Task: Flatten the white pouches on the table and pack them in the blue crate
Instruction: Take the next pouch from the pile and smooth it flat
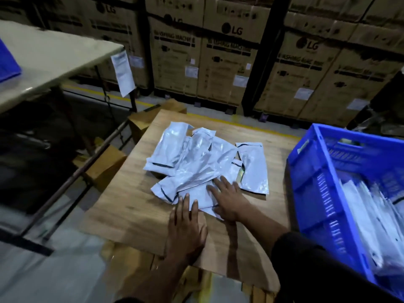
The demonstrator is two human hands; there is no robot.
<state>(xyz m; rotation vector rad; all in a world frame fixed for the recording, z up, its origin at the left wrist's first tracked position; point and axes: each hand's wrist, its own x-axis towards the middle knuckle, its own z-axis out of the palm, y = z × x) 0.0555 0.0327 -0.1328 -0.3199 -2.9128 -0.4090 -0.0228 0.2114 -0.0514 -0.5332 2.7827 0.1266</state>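
Observation:
Several white pouches point(201, 162) lie in a loose overlapping pile on the wooden table point(131, 204). My left hand point(185, 226) lies flat with straight fingers, its fingertips on the near edge of the nearest pouch point(200, 196). My right hand point(227, 199) presses flat on the same pouch from the right, fingers spread. The blue crate point(312, 178) stands at the table's right and holds several flattened white pouches point(371, 215).
A grey table point(54, 57) with a blue object point(7, 62) on it stands at the left. Stacked cardboard boxes point(218, 51) fill the background. Smaller cardboard boxes point(105, 169) sit on the floor left of the wooden table.

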